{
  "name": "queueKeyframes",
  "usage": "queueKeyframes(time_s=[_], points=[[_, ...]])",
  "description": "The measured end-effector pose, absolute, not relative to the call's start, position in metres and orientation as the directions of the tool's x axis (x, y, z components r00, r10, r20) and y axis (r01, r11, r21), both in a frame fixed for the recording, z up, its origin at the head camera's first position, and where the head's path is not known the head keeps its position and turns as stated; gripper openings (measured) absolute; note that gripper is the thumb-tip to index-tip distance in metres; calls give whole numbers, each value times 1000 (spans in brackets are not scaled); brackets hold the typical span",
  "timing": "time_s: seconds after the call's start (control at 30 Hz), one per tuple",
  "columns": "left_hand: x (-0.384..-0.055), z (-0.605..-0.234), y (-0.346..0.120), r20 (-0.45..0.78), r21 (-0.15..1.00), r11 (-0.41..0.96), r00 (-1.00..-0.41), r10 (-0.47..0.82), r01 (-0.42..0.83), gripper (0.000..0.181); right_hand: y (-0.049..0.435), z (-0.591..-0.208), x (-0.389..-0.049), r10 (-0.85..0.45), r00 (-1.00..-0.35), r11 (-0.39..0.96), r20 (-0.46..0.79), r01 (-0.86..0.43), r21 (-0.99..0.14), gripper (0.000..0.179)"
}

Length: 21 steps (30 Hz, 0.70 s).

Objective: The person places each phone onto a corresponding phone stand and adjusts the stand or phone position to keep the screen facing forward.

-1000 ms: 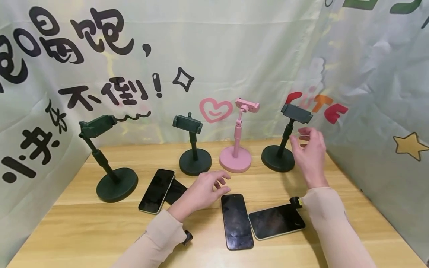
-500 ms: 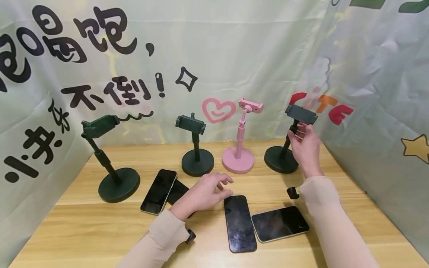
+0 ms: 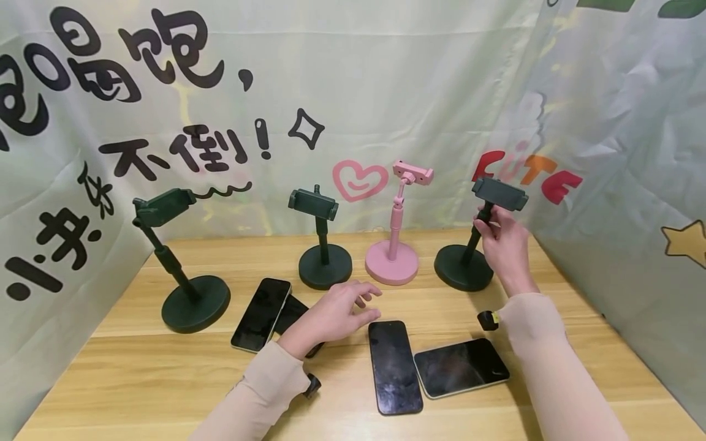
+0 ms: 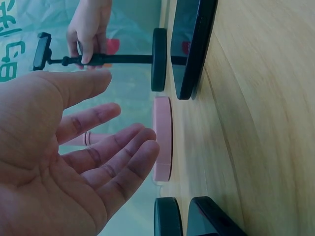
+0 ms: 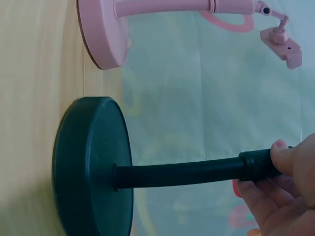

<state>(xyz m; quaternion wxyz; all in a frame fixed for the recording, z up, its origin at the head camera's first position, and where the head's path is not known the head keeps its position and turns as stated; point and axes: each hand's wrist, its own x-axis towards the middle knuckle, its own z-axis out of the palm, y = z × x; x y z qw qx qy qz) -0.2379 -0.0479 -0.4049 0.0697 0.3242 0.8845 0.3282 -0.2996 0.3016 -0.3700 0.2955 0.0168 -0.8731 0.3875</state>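
In the head view, my right hand (image 3: 506, 250) grips the upper stem of the dark green phone stand (image 3: 463, 267) on the right, just below its clamp. The right wrist view shows thumb and fingers around the ribbed collar of this stand's stem (image 5: 187, 172). My left hand (image 3: 337, 312) hovers palm inward over the middle of the table, fingers loosely bent and holding nothing. A black phone (image 3: 394, 367) lies screen up just right of it. Beside that phone, another phone (image 3: 462, 369) lies crosswise.
A pink stand (image 3: 391, 263), a dark green stand (image 3: 325, 267) and another dark green stand (image 3: 195, 304) stand farther left. A phone (image 3: 261, 314) partly overlaps a dark phone-like slab (image 3: 290, 313). Printed cloth (image 3: 386, 79) encloses the wooden table (image 3: 132, 380).
My right hand has moved left and taken hold of the right dark green stand's stem. That stand has since shifted slightly toward me. My left hand has stayed nearly still.
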Motion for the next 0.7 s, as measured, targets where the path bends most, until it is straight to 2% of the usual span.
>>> queueKeyframes(time_s=[0.2, 0.43, 0.7], points=[[-240, -406, -48, 91, 630, 572, -782, 617, 525, 41, 302, -371, -287, 142, -822, 725, 551, -293, -623, 26], [-239, -404, -50, 85, 639, 572, -786, 612, 514, 46, 299, -369, -273, 104, -859, 709, 502, -290, -643, 29], [-238, -404, -50, 76, 668, 551, -782, 619, 501, 57, 293, -370, -259, 34, -860, 676, 509, -355, -646, 30]])
